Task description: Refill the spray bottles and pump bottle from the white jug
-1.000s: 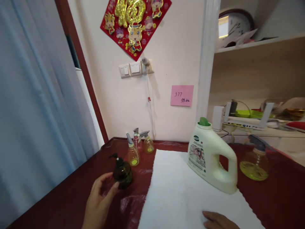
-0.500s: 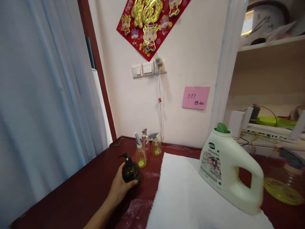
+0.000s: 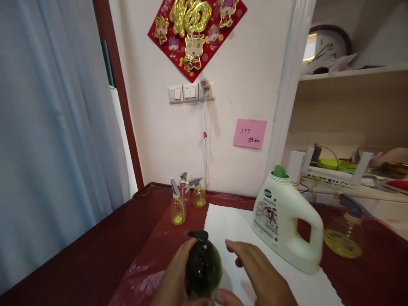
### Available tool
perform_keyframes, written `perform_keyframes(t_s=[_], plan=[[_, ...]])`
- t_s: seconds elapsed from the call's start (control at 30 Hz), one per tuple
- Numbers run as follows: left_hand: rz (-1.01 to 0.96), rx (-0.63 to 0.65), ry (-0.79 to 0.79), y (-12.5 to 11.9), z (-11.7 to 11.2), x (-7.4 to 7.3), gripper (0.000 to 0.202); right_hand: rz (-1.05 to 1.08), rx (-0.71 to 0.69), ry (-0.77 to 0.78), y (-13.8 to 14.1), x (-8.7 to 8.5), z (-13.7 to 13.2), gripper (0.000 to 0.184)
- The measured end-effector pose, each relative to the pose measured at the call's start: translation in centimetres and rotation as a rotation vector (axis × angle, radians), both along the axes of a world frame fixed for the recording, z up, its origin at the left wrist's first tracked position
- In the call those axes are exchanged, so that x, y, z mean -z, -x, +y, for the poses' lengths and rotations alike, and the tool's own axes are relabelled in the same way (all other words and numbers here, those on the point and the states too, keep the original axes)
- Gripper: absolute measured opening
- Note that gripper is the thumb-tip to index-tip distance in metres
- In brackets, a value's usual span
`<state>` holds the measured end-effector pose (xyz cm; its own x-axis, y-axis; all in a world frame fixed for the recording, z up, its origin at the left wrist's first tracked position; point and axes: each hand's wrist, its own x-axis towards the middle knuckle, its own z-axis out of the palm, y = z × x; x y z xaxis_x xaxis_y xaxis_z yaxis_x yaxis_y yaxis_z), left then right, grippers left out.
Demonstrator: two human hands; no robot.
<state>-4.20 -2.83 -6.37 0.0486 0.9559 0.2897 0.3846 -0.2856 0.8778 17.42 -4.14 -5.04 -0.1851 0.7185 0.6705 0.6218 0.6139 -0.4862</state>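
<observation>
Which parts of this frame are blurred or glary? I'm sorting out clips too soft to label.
Head view: the dark pump bottle and both hands, left hand and right hand, are soft; glare whitens the clock; the pink note stays readable.

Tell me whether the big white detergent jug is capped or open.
Capped. The white detergent jug stands upright on the white cloth with its green cap seated on the neck.

Both hands run off the bottom edge; the left hand (image 3: 174, 282) covers part of the dark pump bottle (image 3: 204, 265).
</observation>
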Motion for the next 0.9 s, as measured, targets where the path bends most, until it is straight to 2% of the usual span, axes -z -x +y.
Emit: perform_keyframes(t_s=[0.07,0.13,0.17,0.23,0.3,0.4,0.5,0.63,0.77,0.9], plan=[[0.05,0.011,-0.044,-1.1,0.0,1.5,0.062,-0.052,-0.02,0.004,0.9,-0.9,0.4,0.055],[0.074,-0.001,-0.064,-2.0,0.3,2.8,0.05,-0.081,-0.008,0.028,1.2,-1.1,0.5,0.031],[0.076,-0.002,-0.06,-2.2,0.5,3.4,0.047,-0.072,0.003,0.037,1.2,-1.1,0.4,0.022],[0.093,0.019,-0.048,-2.5,0.8,4.3,0.047,-0.018,-0.013,0.027,1.0,-1.2,0.1,0.014],[0.13,0.043,-0.051,-2.5,1.0,4.9,0.05,0.059,-0.062,-0.003,0.6,-1.8,-0.4,0.015],[0.204,0.079,-0.084,-2.2,1.0,5.9,0.067,0.154,-0.084,-0.046,-0.5,-3.6,-1.1,0.017],[0.243,0.152,-0.15,-1.7,1.4,6.9,0.087,0.173,-0.048,-0.107,-1.9,-5.7,-1.6,0.021],[0.258,0.211,-0.195,-0.9,2.3,8.0,0.104,0.096,0.045,-0.193,-3.7,-7.8,-2.2,0.021],[0.245,0.23,-0.197,-0.6,2.8,8.1,0.107,0.103,0.088,-0.2,-4.4,-8.9,-2.7,0.018],[0.228,0.268,-0.2,-0.8,2.7,7.5,0.107,0.112,0.077,-0.205,-4.4,-9.0,-2.8,0.019]])
